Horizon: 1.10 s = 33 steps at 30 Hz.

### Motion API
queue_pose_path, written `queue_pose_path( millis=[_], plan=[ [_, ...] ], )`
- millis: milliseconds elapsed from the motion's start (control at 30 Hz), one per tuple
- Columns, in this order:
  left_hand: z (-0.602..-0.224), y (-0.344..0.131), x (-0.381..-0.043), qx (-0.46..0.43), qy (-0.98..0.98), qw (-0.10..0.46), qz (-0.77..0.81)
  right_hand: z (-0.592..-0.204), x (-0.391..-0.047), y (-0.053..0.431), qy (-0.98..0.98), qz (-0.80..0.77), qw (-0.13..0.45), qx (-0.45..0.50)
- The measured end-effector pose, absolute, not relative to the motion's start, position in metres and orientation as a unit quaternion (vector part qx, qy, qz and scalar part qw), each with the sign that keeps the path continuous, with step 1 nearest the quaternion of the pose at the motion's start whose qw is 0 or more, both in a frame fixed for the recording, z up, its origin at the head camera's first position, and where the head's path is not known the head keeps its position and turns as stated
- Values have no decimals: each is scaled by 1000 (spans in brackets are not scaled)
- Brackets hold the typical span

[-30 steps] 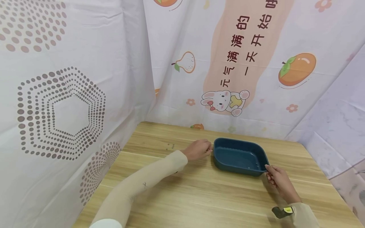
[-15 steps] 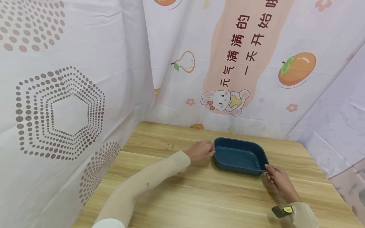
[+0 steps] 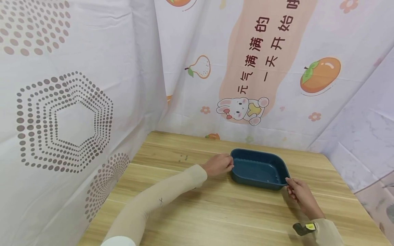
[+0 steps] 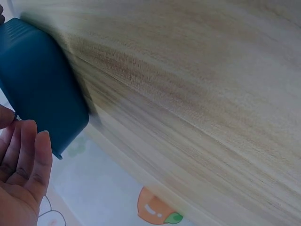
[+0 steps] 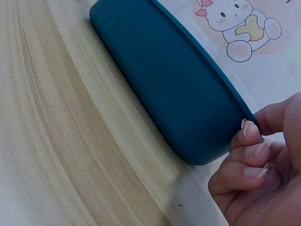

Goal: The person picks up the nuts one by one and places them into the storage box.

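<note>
A dark blue plastic tray (image 3: 257, 171) stands on the wooden table, with a few tiny shiny pieces (image 3: 277, 179) in its right end. At its left end, my left hand (image 3: 219, 164) is at the rim, fingers curled. In the left wrist view, its thumb and forefinger pinch a tiny dark, shiny piece (image 4: 18, 117); its exact kind is too small to tell. My right hand (image 3: 300, 194) pinches the tray's front right corner rim between thumb and curled fingers, which the right wrist view shows closely. Several more tiny pieces (image 3: 186, 158) lie on the table left of the tray.
The wooden table (image 3: 227, 212) extends in front of both hands. A printed cloth (image 3: 197, 119) hangs along its back edge, and a dotted white curtain (image 3: 132, 102) borders the left side. Another pale cloth (image 3: 363, 136) hangs at the right.
My left hand has moved a little to the right, reaching the tray's left rim. The right hand and the tray have stayed in place.
</note>
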<state>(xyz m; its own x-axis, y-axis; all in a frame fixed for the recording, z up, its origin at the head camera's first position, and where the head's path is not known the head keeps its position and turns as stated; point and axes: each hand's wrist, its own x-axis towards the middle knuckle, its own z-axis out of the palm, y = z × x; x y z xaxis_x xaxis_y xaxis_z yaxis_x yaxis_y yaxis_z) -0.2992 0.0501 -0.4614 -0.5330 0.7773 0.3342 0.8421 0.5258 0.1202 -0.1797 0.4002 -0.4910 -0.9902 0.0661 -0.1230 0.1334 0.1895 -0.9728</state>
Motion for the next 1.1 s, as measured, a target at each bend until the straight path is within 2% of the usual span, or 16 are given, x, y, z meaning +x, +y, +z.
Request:
queue_pose_path(
  millis=[267,500,1100],
  plan=[
    [-459,52,-298,-466,-868,111,-131,-491,-181,401,774,-629,26,67],
    [-462,57,-301,-445,-872,65,-192,-489,-179,400,774,-627,33,75],
    [-460,56,-298,-454,-871,85,-166,-491,-180,400,771,-633,26,71]
  ],
)
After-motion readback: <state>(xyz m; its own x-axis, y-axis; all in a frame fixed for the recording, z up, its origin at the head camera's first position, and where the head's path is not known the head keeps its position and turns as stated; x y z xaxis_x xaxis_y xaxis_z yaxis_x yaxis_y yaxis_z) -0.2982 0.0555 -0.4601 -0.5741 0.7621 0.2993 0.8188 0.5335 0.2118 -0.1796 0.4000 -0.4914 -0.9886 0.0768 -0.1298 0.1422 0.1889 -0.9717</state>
